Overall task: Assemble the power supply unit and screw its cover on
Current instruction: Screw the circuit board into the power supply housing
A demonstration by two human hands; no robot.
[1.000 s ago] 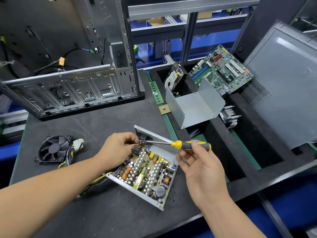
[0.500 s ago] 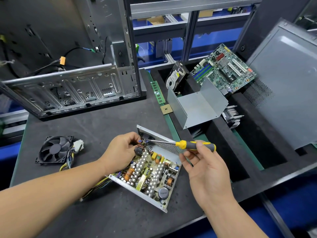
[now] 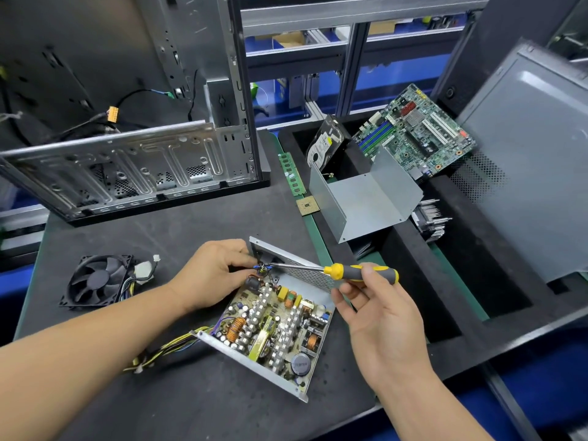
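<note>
Dark matting of the table [image 3: 178,237] shows bare between the computer case [image 3: 127,167] and the near edge. Near that edge, the open power supply unit [image 3: 273,326] shows its crowded board. Its bent cover [image 3: 362,198] sits well apart. The right hand [image 3: 378,313] pinches the screwdriver [image 3: 337,271]; the left hand [image 3: 213,275] grips wiring at the far corner, its fingertips hidden.

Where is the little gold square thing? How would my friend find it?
Start at the big bent grey metal cover standing at the dark tray's left edge. Just left of its near corner, on the green strip beside the black mat, lies the small processor chip. It is flat, square and gold-tan, unlike the long green memory stick just beyond it.
</note>
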